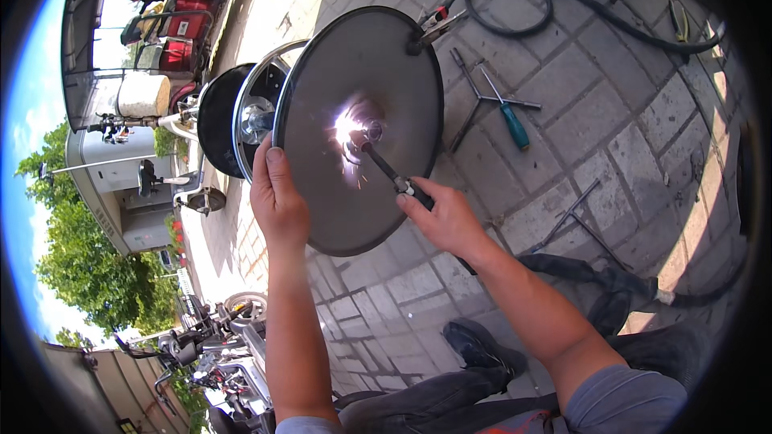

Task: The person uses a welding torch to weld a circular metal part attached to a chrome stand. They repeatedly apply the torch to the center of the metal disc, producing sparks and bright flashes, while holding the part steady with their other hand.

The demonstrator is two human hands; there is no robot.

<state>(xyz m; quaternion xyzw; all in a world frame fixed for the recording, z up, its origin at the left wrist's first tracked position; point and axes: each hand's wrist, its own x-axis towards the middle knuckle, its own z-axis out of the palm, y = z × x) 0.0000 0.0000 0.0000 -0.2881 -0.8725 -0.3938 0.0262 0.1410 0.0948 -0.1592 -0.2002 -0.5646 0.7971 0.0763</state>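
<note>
Grey sleeve [627,395] nearest my camera — beyond, my right hand [445,215], fingers closed round the torch [391,173], which slants up-left toward the glare [351,126] on the disc [342,197] — my left hand [281,199] grips the disc's left rim.

From my view, the dark disc [402,128] stands between the left hand [277,193] and the tools, barring a straight pass. I'd keep off its middle: the torch [384,165] and bright arc [349,128] block it. A clamp [438,26] juts at the upper right edge, a looped cable [508,33] beyond. Right of the right hand [442,213], a paving [535,177] lane runs between screwdriver [515,124] and lower wrench [572,212]. Behind the disc, glare leaves me unsure how much gap the wheel [256,116] allows.
</note>
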